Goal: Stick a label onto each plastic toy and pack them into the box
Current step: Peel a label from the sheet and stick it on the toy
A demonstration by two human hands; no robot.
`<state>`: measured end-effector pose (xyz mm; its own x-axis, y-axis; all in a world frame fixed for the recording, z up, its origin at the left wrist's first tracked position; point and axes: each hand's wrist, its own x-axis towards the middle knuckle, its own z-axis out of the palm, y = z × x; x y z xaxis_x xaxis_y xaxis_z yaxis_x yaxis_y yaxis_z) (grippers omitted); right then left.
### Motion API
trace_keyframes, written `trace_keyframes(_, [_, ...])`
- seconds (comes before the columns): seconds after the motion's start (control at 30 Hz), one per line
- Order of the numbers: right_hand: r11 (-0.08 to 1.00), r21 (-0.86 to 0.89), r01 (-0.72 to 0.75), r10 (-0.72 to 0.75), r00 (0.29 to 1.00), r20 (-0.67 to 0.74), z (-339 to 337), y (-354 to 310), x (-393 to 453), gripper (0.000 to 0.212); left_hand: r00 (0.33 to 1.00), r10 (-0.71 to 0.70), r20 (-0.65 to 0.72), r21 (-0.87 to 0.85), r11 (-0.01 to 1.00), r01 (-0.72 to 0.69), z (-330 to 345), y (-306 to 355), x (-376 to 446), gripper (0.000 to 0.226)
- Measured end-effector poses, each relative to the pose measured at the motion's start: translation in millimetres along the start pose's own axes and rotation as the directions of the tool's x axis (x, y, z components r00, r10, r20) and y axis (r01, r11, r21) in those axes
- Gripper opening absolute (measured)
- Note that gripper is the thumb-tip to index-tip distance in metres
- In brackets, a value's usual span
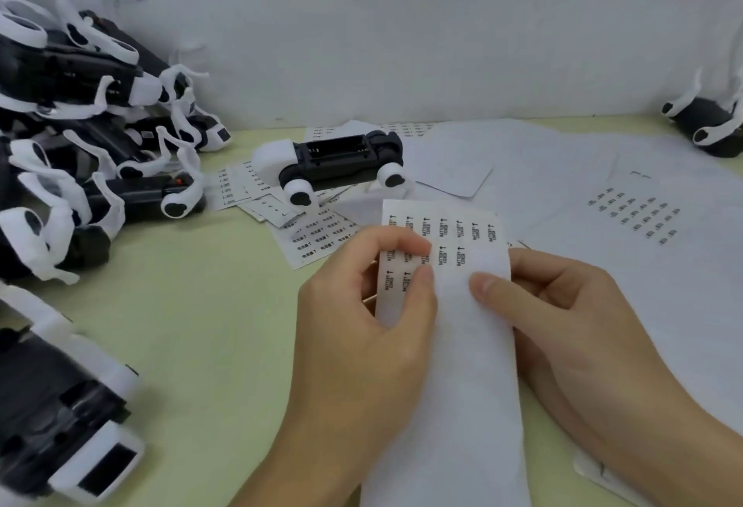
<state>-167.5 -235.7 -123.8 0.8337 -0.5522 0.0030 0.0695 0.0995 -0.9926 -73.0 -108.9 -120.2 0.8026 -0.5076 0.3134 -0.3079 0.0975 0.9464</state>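
Observation:
I hold a long white label sheet upright over the table's middle. It carries rows of small black-printed labels near its top. My left hand pinches its left edge, thumb and forefinger over a label. My right hand grips the right edge, thumb on the front. A black-and-white plastic toy lies on its back beyond the sheet, its open battery bay facing up. A pile of the same toys fills the left side. No box is in view.
More label sheets and blank backing papers are spread over the pale green table. Another toy lies at the far right by the white wall. One more toy sits at the near left edge.

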Motion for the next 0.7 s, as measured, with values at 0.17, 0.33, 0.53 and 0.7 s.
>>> trace_keyframes(0.17, [1.000,-0.013,-0.010,0.010,1.000,0.001,-0.2,0.9,0.3,0.023,0.999,-0.041,0.011,-0.032,0.999,0.041,-0.1,2.2,-0.2,0.015])
trace_keyframes(0.33, [1.000,0.007,-0.024,0.024,0.999,0.023,-0.4,1.2,0.3,0.025,1.000,-0.029,0.009,-0.012,0.999,0.029,1.2,1.8,1.4,0.016])
trace_keyframes(0.53, [1.000,-0.011,-0.027,0.027,1.000,-0.011,1.9,-1.3,0.0,0.025,1.000,0.000,0.010,0.072,0.997,-0.001,4.8,0.2,3.9,0.016])
trace_keyframes(0.7, [0.996,-0.091,-0.013,0.006,0.997,-0.076,4.0,-3.5,-2.4,0.024,1.000,0.012,0.004,0.122,0.992,-0.012,6.8,2.8,2.5,0.017])
